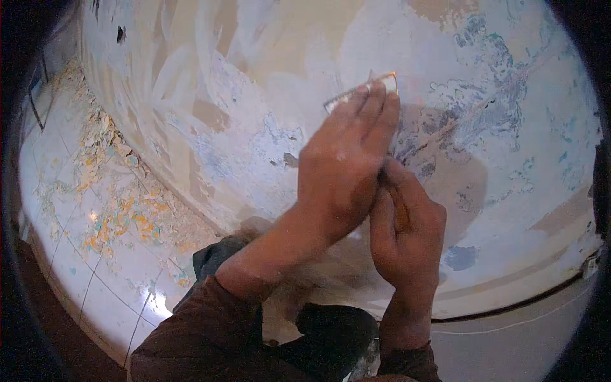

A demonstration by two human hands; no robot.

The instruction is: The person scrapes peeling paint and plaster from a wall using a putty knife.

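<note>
In front of me is a wall (pixel 280 57) with patchy white, beige and bluish paint. A scraper (pixel 391 83) lies against it, its broad blade edge pointing up. My left hand (pixel 347 149) is laid over the blade with its fingers stretched out flat; its thumb is hidden. Below it, my right hand (pixel 410 223) is closed around the handle, of which a brownish bit shows between thumb and fingers. Most of the tool is covered by my hands. Rough, flaking paint (pixel 445 127) surrounds the blade on the right.
Orange, pale blue and cream paint flakes (pixel 137 213) litter the tiled floor (pixel 76 280) on the left, heaped along the wall's foot. My dark-clothed leg (pixel 337 331) is close to the wall below. A dark seam (pixel 509 310) runs along the wall's lower right edge.
</note>
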